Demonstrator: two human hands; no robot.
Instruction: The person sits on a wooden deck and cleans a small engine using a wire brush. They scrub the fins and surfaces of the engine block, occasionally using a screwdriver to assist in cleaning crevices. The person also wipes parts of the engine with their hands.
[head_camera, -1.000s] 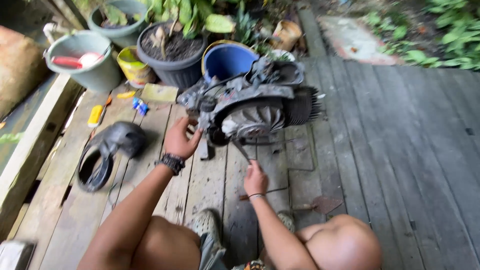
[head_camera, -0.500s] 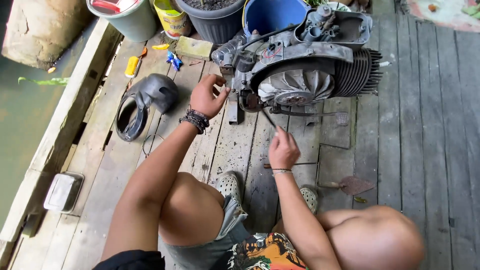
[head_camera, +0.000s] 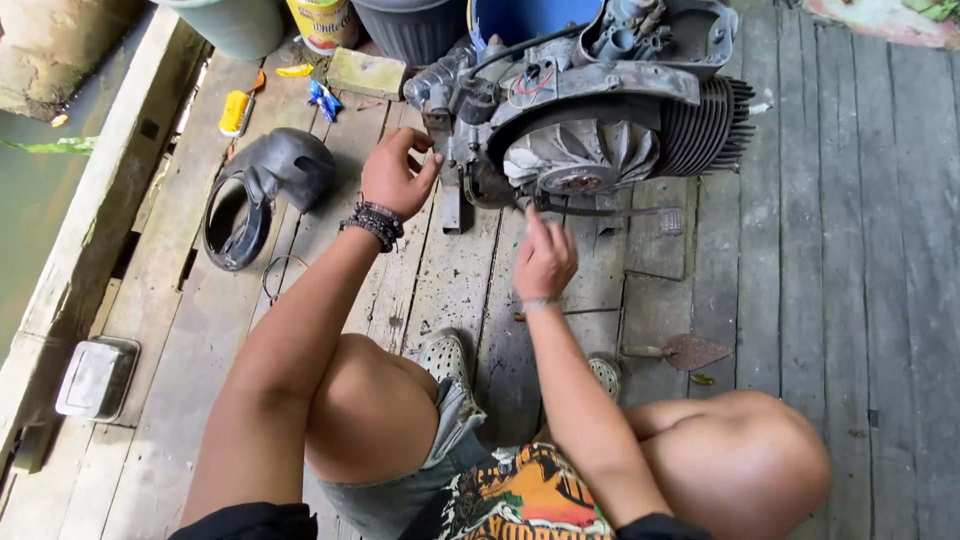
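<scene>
The person squats on the weathered grey wooden deck (head_camera: 850, 300), both hands up at the grimy grey metal engine with its finned cylinder and round cooling fan (head_camera: 590, 110), which lies on the planks right ahead of the knees. The left hand (head_camera: 398, 175) hovers at the engine's left end, fingers curled and half spread, holding nothing that I can make out. The right hand (head_camera: 545, 258) sits just below the fan, loosely closed with the forefinger raised; whether it grips a thin tool, I cannot tell.

How far along? The fan is bare, and a black rounded plastic shroud (head_camera: 265, 190) lies apart on the boards to the left, so I judge the stripping begun, the main block whole.

The engine's long axis runs left to right across the planks, the finned cylinder pointing right, the fan face turned towards the person. A rusty small trowel (head_camera: 685, 351) rests near the right knee.
</scene>
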